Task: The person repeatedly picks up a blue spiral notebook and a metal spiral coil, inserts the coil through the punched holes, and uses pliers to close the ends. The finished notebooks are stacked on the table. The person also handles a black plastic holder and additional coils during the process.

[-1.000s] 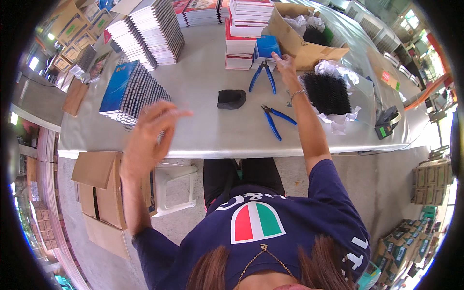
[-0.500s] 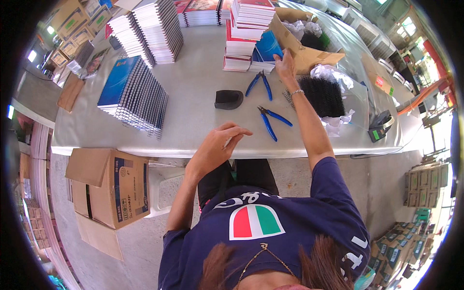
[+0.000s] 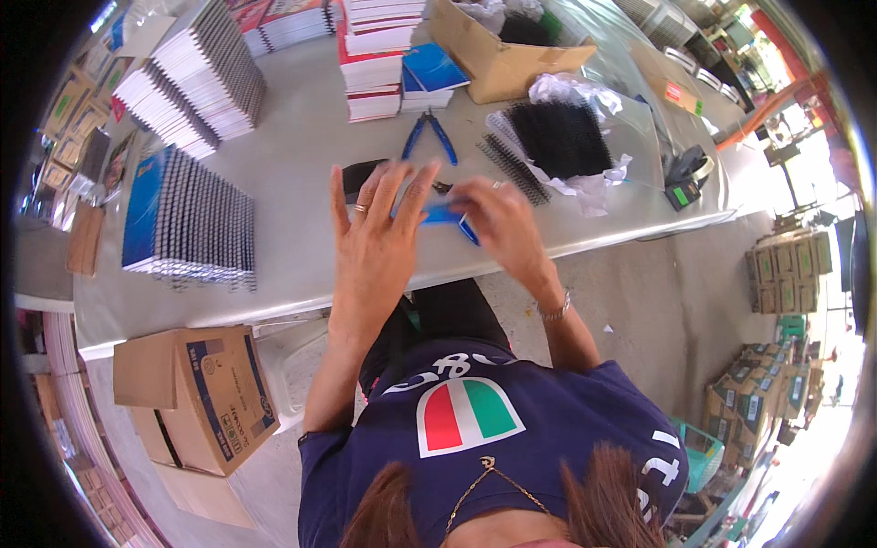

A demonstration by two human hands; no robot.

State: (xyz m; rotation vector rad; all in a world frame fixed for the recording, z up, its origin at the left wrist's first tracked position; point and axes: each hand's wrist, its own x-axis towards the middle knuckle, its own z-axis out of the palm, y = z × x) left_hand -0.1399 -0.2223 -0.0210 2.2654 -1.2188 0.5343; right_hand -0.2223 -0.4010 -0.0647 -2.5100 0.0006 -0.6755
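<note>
My left hand is over the near part of the table, fingers spread apart, its thumb side beside a small blue-covered book. My right hand, smeared by motion, appears to grip that book's right side. Both hands hide most of it. Close under them lies a pair of blue-handled pliers, mostly covered. Another blue-handled pair of pliers lies spread just beyond. A black curved piece is partly behind my left fingers.
Blue-covered books stand by a red-and-white book stack. Left is a spiral-bound blue stack; taller stacks rise behind. Black spiral coils lie right, near a cardboard box. An open carton sits below the table's left edge.
My right hand has come back from the blue books toward me, with a blue-covered book apparently in it. My left hand has risen and spread its fingers. The view has shifted right.
</note>
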